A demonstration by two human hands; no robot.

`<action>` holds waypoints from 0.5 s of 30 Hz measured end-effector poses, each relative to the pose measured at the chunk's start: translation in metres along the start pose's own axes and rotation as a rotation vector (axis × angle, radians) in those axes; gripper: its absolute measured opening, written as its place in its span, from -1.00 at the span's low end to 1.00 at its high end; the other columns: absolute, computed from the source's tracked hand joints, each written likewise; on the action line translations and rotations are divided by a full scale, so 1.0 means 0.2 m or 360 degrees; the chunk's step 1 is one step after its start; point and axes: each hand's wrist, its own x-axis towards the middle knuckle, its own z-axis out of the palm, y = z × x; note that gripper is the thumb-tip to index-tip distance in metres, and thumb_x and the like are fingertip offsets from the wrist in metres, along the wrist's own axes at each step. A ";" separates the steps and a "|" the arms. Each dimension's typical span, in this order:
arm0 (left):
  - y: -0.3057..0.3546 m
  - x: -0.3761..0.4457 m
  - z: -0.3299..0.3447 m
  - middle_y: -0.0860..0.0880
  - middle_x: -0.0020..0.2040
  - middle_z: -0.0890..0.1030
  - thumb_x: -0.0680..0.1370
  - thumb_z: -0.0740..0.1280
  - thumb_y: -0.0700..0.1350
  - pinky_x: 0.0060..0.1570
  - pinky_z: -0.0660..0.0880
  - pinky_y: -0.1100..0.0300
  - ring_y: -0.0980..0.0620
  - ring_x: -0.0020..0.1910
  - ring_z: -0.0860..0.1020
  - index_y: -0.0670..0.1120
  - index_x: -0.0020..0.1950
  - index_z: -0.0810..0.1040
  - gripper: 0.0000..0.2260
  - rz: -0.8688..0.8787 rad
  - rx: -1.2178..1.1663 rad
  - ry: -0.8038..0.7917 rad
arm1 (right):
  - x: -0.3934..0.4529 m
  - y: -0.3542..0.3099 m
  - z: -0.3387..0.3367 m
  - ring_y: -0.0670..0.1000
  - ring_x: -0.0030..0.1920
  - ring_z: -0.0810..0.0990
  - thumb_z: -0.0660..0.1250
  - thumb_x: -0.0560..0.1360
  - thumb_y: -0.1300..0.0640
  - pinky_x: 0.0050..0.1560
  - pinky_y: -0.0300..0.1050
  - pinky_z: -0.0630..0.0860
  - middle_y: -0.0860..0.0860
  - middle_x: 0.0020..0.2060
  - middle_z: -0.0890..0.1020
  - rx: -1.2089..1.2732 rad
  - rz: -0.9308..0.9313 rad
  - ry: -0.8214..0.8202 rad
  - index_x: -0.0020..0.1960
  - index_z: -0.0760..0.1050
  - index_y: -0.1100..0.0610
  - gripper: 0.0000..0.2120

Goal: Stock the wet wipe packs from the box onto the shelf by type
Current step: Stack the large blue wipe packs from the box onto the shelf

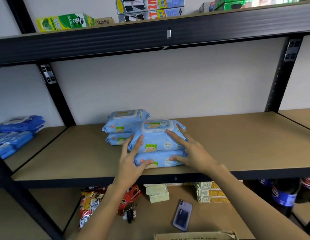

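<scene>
Two light-blue baby wet wipe packs lie stacked near the front of the middle shelf [237, 144]: the top pack [157, 137] and the bottom pack [159, 161]. My left hand [131, 160] rests on their left side, fingers straight on the top pack and thumb on the bottom one. My right hand [189, 149] lies across the right side, fingers spread over the top pack, thumb touching the bottom pack. Behind and to the left stands another stack of two like packs [123, 125]. The cardboard box [195, 236] shows only its rim at the bottom edge.
Dark-blue wipe packs [15, 134] are piled on the neighbouring shelf at the left. The lower shelf holds snack bags [91, 205], a phone [182, 215], keys [130, 213], small cartons [209, 192] and soda bottles [284, 193]. Toothpaste boxes [64, 22] sit on the upper shelf.
</scene>
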 end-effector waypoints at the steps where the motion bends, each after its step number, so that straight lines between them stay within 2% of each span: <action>1: 0.01 0.00 0.01 0.07 0.55 0.20 0.40 0.58 0.00 0.36 0.40 0.29 -0.01 0.45 0.42 0.17 0.54 0.33 -0.23 0.0004 -0.0004 0.0002 | 0.00 0.01 0.00 0.03 0.45 0.36 0.48 0.49 -0.06 0.18 -0.23 0.40 -0.26 0.60 -0.14 0.0002 0.0003 -0.0002 0.48 -0.04 -0.53 -0.14; 4: 0.04 0.00 0.04 0.09 0.55 0.19 0.40 0.59 -0.04 0.36 0.38 0.33 -0.01 0.45 0.41 0.18 0.54 0.32 -0.22 -0.0006 -0.0041 -0.0012 | -0.03 0.03 -0.04 0.06 0.27 0.45 0.48 0.50 -0.06 0.21 -0.21 0.43 -0.23 0.61 -0.07 0.0009 0.0021 0.0014 0.48 -0.02 -0.52 -0.16; 6: 0.07 0.02 0.08 0.09 0.56 0.18 0.41 0.59 -0.07 0.38 0.38 0.28 -0.01 0.48 0.38 0.19 0.55 0.31 -0.22 0.0002 -0.0085 -0.0044 | -0.04 0.06 -0.06 0.04 0.37 0.42 0.47 0.50 -0.07 0.16 -0.25 0.40 -0.21 0.61 -0.04 -0.0001 0.0015 0.0039 0.49 -0.01 -0.51 -0.16; 8: 0.10 0.03 0.12 0.04 0.57 0.18 0.40 0.60 -0.10 0.40 0.32 0.34 0.02 0.52 0.31 0.12 0.55 0.32 -0.21 0.0023 -0.0110 -0.0070 | -0.06 0.09 -0.10 -0.03 0.53 0.25 0.47 0.50 -0.08 0.17 -0.23 0.40 -0.22 0.61 -0.06 -0.0022 0.0013 0.0063 0.49 -0.02 -0.52 -0.16; 10: 0.13 0.04 0.15 -0.02 0.58 0.18 0.41 0.60 -0.10 0.42 0.25 0.38 0.08 0.56 0.22 0.05 0.56 0.32 -0.21 0.0051 -0.0122 -0.0129 | -0.09 0.12 -0.13 -0.05 0.57 0.18 0.48 0.49 -0.09 0.19 -0.20 0.41 -0.26 0.59 -0.08 -0.0040 0.0031 0.0091 0.49 -0.03 -0.51 -0.15; 14: 0.15 0.11 0.22 0.05 0.59 0.13 0.47 0.52 -0.13 0.44 0.37 0.13 0.04 0.57 0.23 0.16 0.59 0.24 -0.23 0.0053 -0.0083 -0.0289 | -0.13 0.21 -0.18 -0.04 0.49 0.31 0.48 0.48 -0.10 0.23 -0.16 0.43 -0.22 0.61 -0.08 -0.0078 0.0104 0.0135 0.51 -0.03 -0.49 -0.14; 15: 0.15 0.13 0.24 0.06 0.59 0.13 0.48 0.51 -0.13 0.45 0.36 0.12 0.02 0.57 0.22 0.18 0.59 0.22 -0.23 0.0054 -0.0074 -0.0313 | -0.14 0.23 -0.19 -0.04 0.43 0.38 0.49 0.48 -0.10 0.21 -0.17 0.43 -0.22 0.61 -0.08 -0.0092 0.0132 0.0149 0.51 -0.02 -0.48 -0.13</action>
